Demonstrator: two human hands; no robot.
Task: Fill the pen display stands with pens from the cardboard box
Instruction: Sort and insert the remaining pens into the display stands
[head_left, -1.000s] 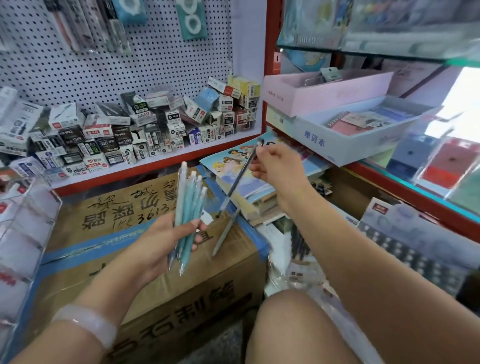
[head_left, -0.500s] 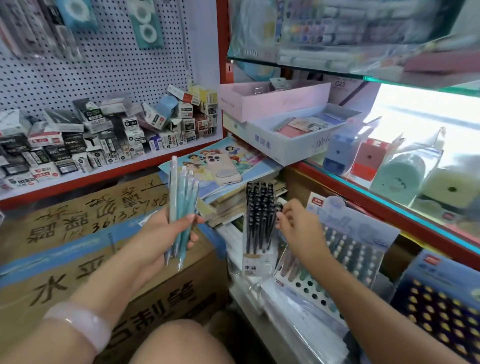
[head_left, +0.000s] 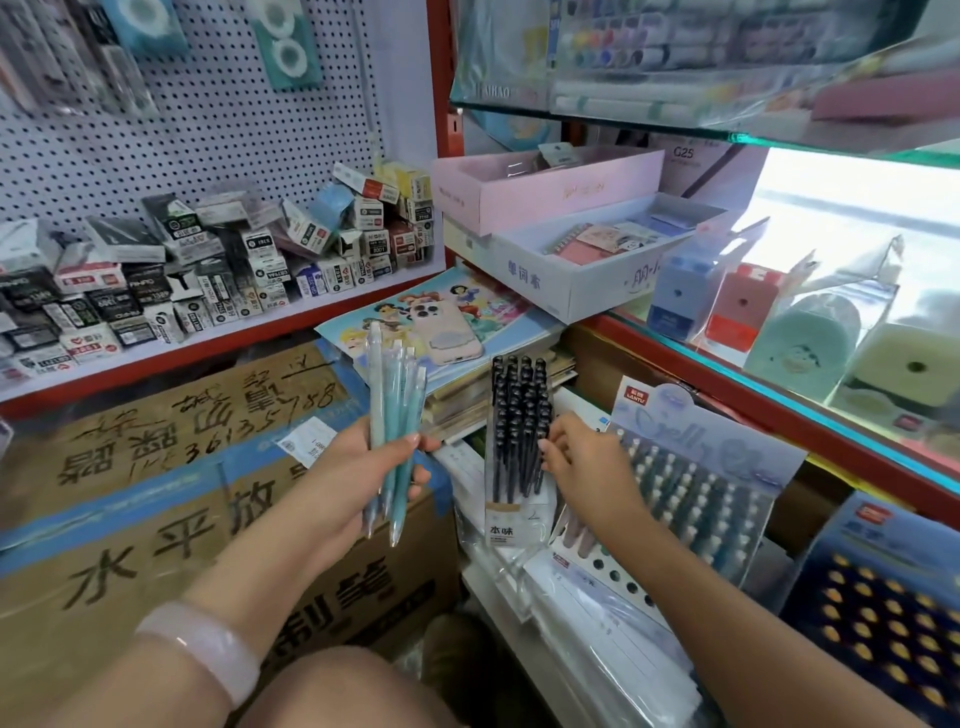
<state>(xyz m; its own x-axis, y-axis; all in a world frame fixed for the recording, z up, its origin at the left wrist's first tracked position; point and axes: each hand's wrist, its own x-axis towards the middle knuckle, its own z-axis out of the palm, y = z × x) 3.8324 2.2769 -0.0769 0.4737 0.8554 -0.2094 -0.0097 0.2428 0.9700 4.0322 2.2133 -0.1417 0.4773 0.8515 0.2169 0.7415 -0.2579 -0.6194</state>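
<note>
My left hand (head_left: 348, 483) grips a bundle of several pale blue and teal pens (head_left: 396, 415), held upright over the taped cardboard box (head_left: 156, 499). My right hand (head_left: 589, 467) is at the right side of a clear display stand (head_left: 511, 532) packed with black pens (head_left: 519, 415). Its fingertips pinch one black pen in the outer row. Just right of that hand leans a second display stand (head_left: 701, 499) with rows of white-capped pens and some empty holes at its lower end.
A phone (head_left: 441, 332) lies on picture books behind the stands. Small pen boxes (head_left: 208, 280) crowd the pegboard shelf. A red-edged glass shelf (head_left: 779, 410) juts over the stands at right. A dark blue pen card (head_left: 883, 613) lies at lower right. My knee is at the bottom.
A second ago my right hand held a dark pen up over the books; it has dropped to the black-pen stand and stays there. My view has swung right. The left hand's bundle is unchanged.
</note>
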